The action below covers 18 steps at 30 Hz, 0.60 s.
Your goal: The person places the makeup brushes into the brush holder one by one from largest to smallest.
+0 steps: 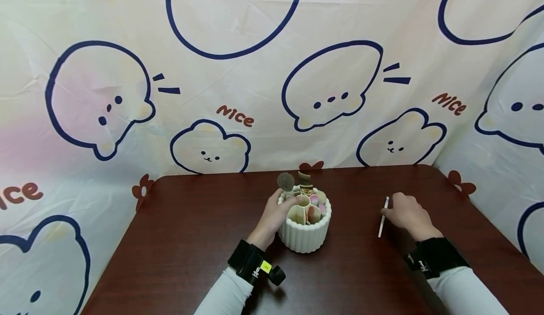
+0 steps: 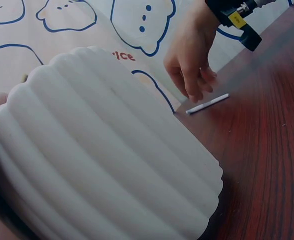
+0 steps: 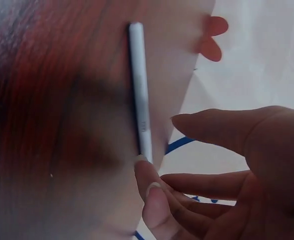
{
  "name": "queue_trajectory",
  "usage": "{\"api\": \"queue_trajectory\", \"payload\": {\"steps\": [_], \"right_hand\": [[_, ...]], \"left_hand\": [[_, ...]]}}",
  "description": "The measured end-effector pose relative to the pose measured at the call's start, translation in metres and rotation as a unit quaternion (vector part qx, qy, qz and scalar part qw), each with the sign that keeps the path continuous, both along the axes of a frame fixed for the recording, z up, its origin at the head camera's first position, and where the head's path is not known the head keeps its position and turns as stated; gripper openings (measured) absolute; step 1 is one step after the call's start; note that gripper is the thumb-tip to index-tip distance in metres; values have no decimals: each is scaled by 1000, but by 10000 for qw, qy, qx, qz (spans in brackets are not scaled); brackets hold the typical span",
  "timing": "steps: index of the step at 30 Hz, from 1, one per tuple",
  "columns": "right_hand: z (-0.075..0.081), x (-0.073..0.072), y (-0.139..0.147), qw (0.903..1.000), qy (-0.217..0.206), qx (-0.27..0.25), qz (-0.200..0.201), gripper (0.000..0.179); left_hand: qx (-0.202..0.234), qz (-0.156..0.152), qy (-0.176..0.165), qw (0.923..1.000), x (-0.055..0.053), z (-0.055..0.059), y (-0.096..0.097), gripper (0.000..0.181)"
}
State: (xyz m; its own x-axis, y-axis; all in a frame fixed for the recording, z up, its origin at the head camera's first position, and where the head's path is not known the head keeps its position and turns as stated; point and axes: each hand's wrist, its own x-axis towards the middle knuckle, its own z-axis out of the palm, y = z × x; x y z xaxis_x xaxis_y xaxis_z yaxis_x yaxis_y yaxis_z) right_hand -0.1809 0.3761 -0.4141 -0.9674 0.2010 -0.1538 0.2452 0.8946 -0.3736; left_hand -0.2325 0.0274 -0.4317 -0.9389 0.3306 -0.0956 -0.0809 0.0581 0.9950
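A white ribbed round organizer stands upright on the table, with divided compartments and several small items inside. My left hand holds it by its left side, the thumb over the rim; the organizer's ribbed wall fills much of the left wrist view. Off to the right lies a slim white pen-like stick. My right hand is just right of that stick. In the right wrist view the thumb stays apart from the stick, while a fingertip meets or overlaps its near end; contact is unclear.
The dark reddish-brown table reaches back to a cloth backdrop printed with cartoon outlines. Pink pieces and a grey-green round head show at the organizer's top. Black straps with fittings sit round both wrists.
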Motion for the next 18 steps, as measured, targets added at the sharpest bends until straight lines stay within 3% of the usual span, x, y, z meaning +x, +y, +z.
{"api": "queue_trajectory", "payload": {"steps": [11,18], "right_hand": [[-6,-10,3,9994,-228,-121,-210,10],[-2,-5,-4,9996,152,-232,26,10]], "left_hand": [[-2,71,-63,10000,1,1,2,64],[-10,83,-105,9999,0,1,1,73]]}}
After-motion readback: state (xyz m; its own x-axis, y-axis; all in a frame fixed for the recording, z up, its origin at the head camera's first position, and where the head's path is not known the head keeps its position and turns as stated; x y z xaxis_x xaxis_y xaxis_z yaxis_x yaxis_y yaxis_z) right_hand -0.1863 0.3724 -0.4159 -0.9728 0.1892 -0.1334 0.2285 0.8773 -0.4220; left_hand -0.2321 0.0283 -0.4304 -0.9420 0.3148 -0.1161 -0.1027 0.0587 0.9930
